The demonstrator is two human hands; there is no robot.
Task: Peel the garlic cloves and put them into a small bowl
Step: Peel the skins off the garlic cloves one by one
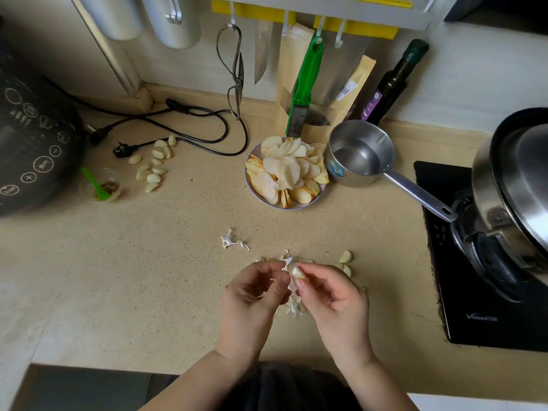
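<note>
Over the beige counter [166,262], my right hand [332,298] pinches a pale garlic clove [297,272] between thumb and forefinger. My left hand [252,295] grips a strip of papery skin [287,262] still attached to that clove. Loose skins [296,308] lie under and behind my hands, with another scrap [232,240] farther back. Two cloves [345,257] rest just right of my hands. Several peeled cloves [152,164] lie in a loose pile at the back left. A small clear cup with a green spoon [102,185] stands beside that pile.
A plate of sliced apple [284,173] sits at centre back, a steel saucepan [360,152] to its right. A black stove with a lidded pot [510,203] fills the right. A dark cooker [32,137] and black cords [189,120] occupy the left. Scissors, knife and bottle hang or stand behind.
</note>
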